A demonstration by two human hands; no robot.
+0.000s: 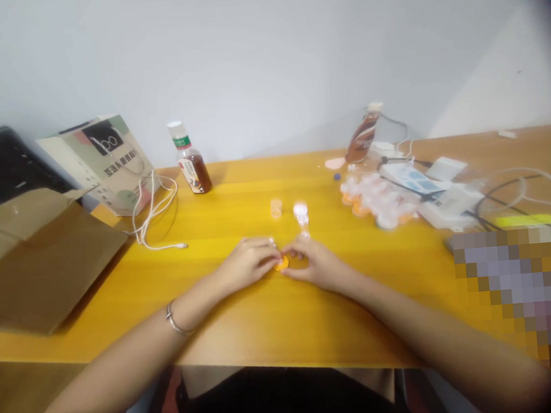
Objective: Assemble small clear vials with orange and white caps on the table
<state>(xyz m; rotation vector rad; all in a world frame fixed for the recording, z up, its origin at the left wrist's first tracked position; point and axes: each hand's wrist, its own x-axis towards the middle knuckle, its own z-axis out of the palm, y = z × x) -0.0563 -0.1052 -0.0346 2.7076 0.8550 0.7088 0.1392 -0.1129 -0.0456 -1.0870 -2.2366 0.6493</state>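
Observation:
At the middle of the table, my left hand and my right hand meet at a small round orange lid-like disc. The fingertips of both hands close on it from either side, left thumb and fingers pinching, right thumb and forefinger curved about its edge. Just beyond the hands stand a small peach-tinted cup-like piece and a clear piece with a whitish top. Another small clear thing lies right behind my right fingers, partly hidden. Blur keeps finer details from showing.
Left are a brown paper bag, a printed bag, a white cable and a dark bottle. Right, a tilted bottle, a heap of clear and orange pieces, and power strips with cables.

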